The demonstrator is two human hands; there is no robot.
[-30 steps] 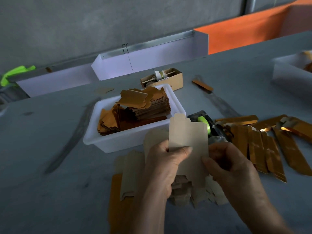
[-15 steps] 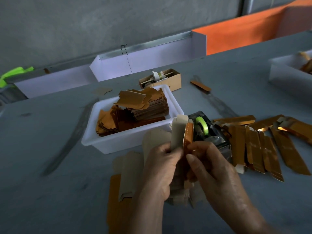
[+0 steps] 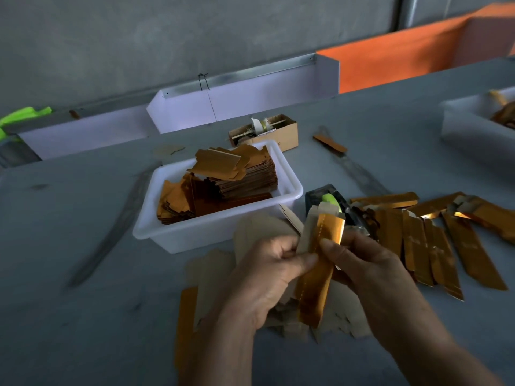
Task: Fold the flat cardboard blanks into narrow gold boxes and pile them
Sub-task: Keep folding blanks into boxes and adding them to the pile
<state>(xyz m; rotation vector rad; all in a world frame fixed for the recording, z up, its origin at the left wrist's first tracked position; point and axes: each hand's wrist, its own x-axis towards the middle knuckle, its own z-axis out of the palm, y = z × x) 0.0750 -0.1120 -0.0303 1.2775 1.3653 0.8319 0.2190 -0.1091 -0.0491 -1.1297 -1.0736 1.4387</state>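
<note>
**Half-folded gold box between my two hands**

On the grey table (image 3: 83, 316) in front of me sits everything I work with; behind it runs a bare grey wall, with a long white trough (image 3: 245, 98) along the table's far edge and an orange panel (image 3: 404, 62) off to the right.

My left hand (image 3: 267, 280) grips the half-folded box (image 3: 317, 268) from the left, thumb pressed across its gold face; my right hand (image 3: 365, 268) pinches its right edge, thumb on the gold. The piece stands tilted, its plain cardboard flaps uppermost, above a loose heap of flat blanks (image 3: 223, 271) lying brown side up — my hands hide most of that heap, so I cannot count it.

One white tub (image 3: 211, 232) just beyond holds a stack of gold blanks (image 3: 239, 176), too many and too tightly packed to number. A second white tub (image 3: 473, 129) is cut off at the right edge. Beside the first tub stands one tape dispenser (image 3: 328, 199) with a green roll, partly behind the box. To its right lie the finished gold boxes (image 3: 434, 240) — about seven or eight, overlapping, the farthest blurred. One small brown carton (image 3: 267, 132) sits further back, its contents hard to make out, and one lone gold strip (image 3: 330, 143) lies near it.
</note>
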